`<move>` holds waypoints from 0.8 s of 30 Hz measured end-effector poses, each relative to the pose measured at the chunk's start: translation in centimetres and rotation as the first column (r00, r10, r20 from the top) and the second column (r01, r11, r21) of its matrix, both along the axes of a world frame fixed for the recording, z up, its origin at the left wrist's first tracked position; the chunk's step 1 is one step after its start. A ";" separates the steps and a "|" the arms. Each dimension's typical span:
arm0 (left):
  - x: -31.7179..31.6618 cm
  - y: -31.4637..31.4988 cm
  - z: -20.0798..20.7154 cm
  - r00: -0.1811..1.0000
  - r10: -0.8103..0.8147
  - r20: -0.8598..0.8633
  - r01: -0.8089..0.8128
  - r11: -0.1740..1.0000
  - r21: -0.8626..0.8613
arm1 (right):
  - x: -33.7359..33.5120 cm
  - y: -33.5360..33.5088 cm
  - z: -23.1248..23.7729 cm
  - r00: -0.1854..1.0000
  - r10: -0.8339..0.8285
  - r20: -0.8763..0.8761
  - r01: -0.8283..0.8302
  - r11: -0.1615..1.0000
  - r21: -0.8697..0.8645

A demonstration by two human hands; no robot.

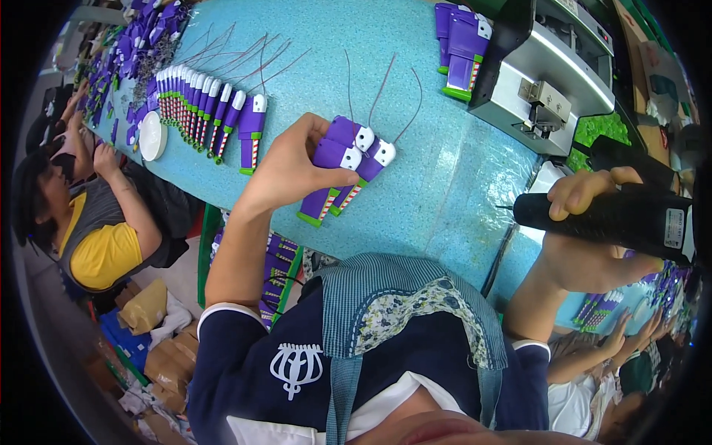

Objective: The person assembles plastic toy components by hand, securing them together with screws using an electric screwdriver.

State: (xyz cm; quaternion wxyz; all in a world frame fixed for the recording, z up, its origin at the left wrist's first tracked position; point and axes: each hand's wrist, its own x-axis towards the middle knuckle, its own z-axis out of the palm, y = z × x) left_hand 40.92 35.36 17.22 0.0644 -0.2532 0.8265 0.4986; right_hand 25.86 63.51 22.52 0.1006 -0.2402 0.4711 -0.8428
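Observation:
My left hand (297,165) is closed on purple plastic toy limb parts (343,141), its thumb pressing across their front. These parts have white ends with dark holes, red-and-white striped sides and green tips. Thin wires rise from them onto the blue table. At the right, my right hand (582,245) is wrapped around a black electric screwdriver (615,221). Its thin bit points left, apart from the parts. Left of my left hand, a single purple limb part (251,130) lies at the end of a fanned row of similar parts (194,100) with wires trailing behind.
A silver-and-black bench machine (512,96) stands at the back right, with more purple parts (463,48) beside it. A white dish (153,136) and a purple heap (144,37) are at the left. A co-worker in yellow sleeves (111,252) sits left; other people's hands show lower right.

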 end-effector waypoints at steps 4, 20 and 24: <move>0.4 -0.2 0.6 0.997 0.079 0.022 -0.081 0.910 0.407 | -0.1 0.0 -0.4 1.000 0.010 -0.016 -0.011 1.000 -0.029; -0.2 4.7 0.9 0.965 -0.259 -0.046 0.241 0.941 -0.239 | -2.7 -0.3 1.2 0.988 -0.052 -0.145 0.046 0.998 -0.040; -1.6 7.3 -0.1 0.988 0.080 -0.136 0.019 0.795 0.606 | -5.8 -1.7 2.3 0.924 0.014 -0.383 -0.050 0.995 -0.085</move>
